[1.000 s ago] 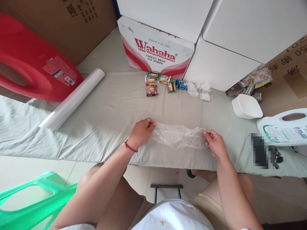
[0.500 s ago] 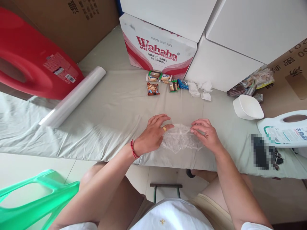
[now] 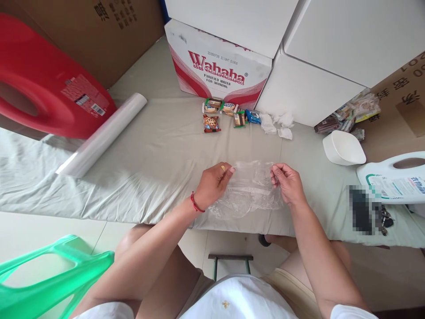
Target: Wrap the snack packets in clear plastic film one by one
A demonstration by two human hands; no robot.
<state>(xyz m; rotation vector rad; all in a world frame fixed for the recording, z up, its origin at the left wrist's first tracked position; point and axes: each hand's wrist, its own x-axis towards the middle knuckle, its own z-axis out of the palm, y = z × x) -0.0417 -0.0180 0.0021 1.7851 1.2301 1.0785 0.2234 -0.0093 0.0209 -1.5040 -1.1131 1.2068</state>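
Note:
A thin clear plastic bag (image 3: 249, 195) is stretched between my two hands near the front edge of the cloth-covered surface. My left hand (image 3: 214, 182), with a gold ring and a red cord on the wrist, pinches its upper left corner. Fingers of my right hand (image 3: 288, 182) are closed on the upper right corner. The lower part of the bag lies crumpled on the cloth (image 3: 159, 141). Beyond it sit several small wrapped snacks, among them a brown packet (image 3: 211, 123) and a blue packet (image 3: 253, 116), with crumpled white tissues (image 3: 268, 124) beside them.
A white Wahaha carton (image 3: 219, 66) stands behind the snacks. To the left are a plastic film roll (image 3: 102, 135) and a red jug (image 3: 49, 84). A white bowl (image 3: 343, 148), a white detergent bottle (image 3: 395, 179) and keys (image 3: 385, 220) lie right. A green bag (image 3: 59, 270) hangs lower left.
Both hands have closed on the bag's upper corners and drawn it wider and flatter. My left fingers, spread before, are now pinched; my right hand has moved slightly right.

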